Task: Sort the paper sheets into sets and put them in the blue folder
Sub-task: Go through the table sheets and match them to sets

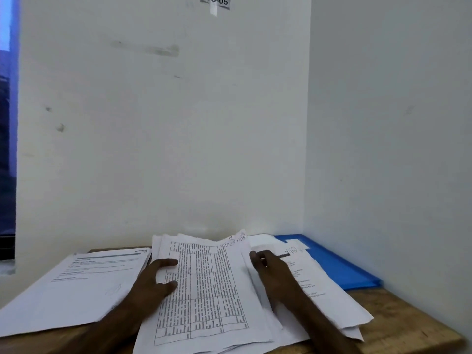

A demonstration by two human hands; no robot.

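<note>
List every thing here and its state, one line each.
Left hand: fingers spread, resting on the middle pile.
Right hand: gripping a pen, over the right pile.
Blue folder: flat, partly under the right pile.
Left pile: flat, untouched.
Middle pile: far corner curled up.

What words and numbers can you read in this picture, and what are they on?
"WS-05": on the label taped to the wall.
Table sheet in the middle: print too blurred to read.
Left pile: headings too blurred.
Right sheets by the pen: circled handwriting too small to read.
</note>
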